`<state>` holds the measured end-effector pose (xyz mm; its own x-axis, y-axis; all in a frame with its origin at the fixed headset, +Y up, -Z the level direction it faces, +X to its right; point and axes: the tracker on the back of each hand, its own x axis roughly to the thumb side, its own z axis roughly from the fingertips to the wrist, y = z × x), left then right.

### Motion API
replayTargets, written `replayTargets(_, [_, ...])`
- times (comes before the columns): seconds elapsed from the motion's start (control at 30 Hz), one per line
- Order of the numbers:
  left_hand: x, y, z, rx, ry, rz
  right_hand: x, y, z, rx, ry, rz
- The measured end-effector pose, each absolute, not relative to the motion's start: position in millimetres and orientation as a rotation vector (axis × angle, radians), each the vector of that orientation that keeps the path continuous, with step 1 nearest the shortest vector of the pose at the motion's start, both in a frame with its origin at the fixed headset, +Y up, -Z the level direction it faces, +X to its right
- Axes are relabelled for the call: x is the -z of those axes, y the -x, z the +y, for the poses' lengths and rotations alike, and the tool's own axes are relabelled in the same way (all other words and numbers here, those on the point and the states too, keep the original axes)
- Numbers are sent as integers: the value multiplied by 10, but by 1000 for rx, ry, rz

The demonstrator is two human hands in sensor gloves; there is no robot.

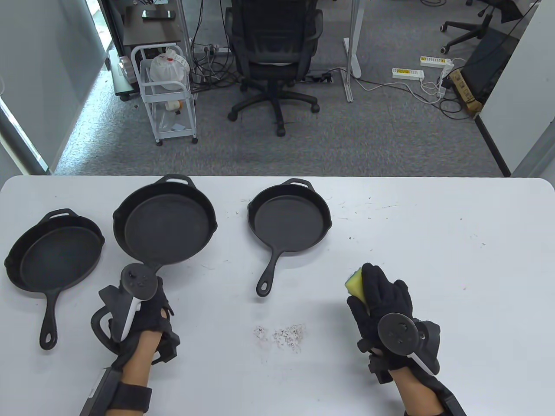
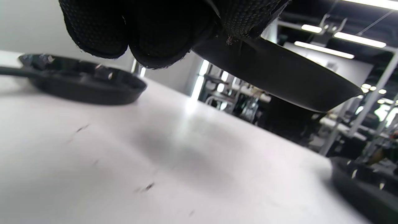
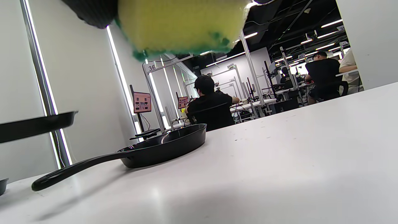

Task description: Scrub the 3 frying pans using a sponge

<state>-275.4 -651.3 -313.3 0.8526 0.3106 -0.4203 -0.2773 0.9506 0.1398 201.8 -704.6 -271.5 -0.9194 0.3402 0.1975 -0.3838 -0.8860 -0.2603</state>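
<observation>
Three black cast-iron frying pans are on or over the white table (image 1: pixel 433 242). The left pan (image 1: pixel 52 255) lies flat, also seen as the left pan (image 2: pixel 80 81). My left hand (image 1: pixel 145 301) grips the handle of the large middle pan (image 1: pixel 164 225); in the left wrist view the middle pan (image 2: pixel 279 74) hangs tilted above the table, its shadow below. The small right pan (image 1: pixel 288 221) rests flat with its handle toward me, also seen as the right pan (image 3: pixel 161 146). My right hand (image 1: pixel 381 294) holds a yellow-green sponge (image 1: pixel 356 284), seen as the sponge (image 3: pixel 183 25), above the table to that pan's right.
A patch of grey crumbs (image 1: pixel 286 334) lies on the table between my hands. Beyond the table's far edge stand an office chair (image 1: pixel 275 47) and a white cart (image 1: pixel 167 91). People sit at desks in the background (image 3: pixel 211 105).
</observation>
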Motion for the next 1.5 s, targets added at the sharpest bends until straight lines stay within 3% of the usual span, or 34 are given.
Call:
replayTargets(0.2, [3211, 2451, -6358, -293, -127, 357, 2719, -2035, -7037, -2725, -193, -417])
replayTargets(0.5, [3030, 1541, -6749, -356, -160, 58, 2583, -1896, -6910, -2741, -288, -516])
replayTargets(0.8, [2797, 806, -7196, -402, -114, -128, 2503, -1705, -6882, -2874, -378, -530])
replayTargets(1.13, [2606, 659, -7246, -413, -120, -307, 2603, -1469, -7113, -3120, -439, -322])
replayTargets(1.3, [2492, 567, -7191, -317, -137, -389, 2570, -1330, -7128, -3170, -465, -482])
replayTargets(1.5, [2385, 544, -7184, -273, -130, -461, 2631, -1634, -6976, -3075, -119, -608])
